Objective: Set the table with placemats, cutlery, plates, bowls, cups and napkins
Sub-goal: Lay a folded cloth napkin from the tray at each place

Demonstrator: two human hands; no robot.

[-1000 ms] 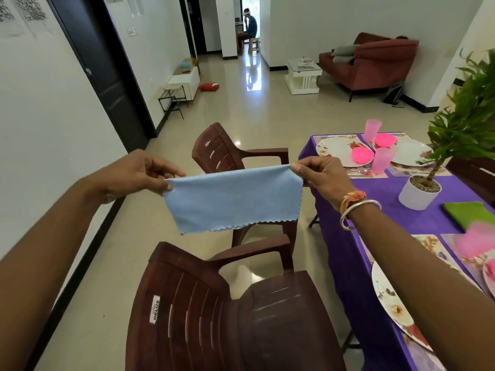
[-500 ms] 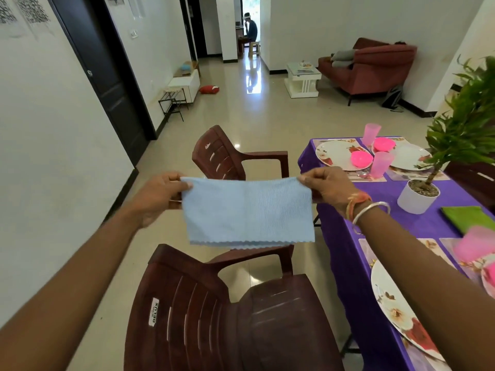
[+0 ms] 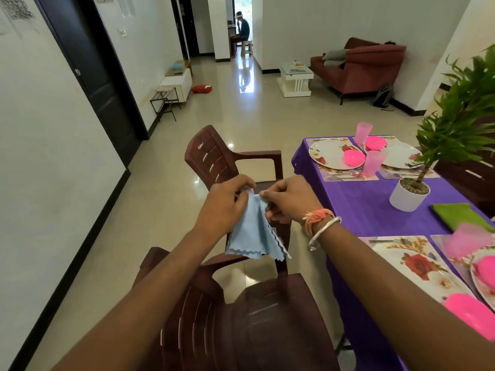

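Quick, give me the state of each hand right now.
Left hand: closed, pinching the top edge of the light blue napkin.
Right hand: closed, pinching the same napkin's top edge beside it.

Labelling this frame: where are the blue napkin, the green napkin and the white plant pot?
blue napkin (image 3: 249, 236), head view, hanging lower part
green napkin (image 3: 458, 215), head view, top face
white plant pot (image 3: 407, 199), head view, front wall

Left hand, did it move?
Yes. The left hand swung right, from beside the farther brown plastic chair to in front of it, meeting the right hand and folding the light blue cloth napkin.
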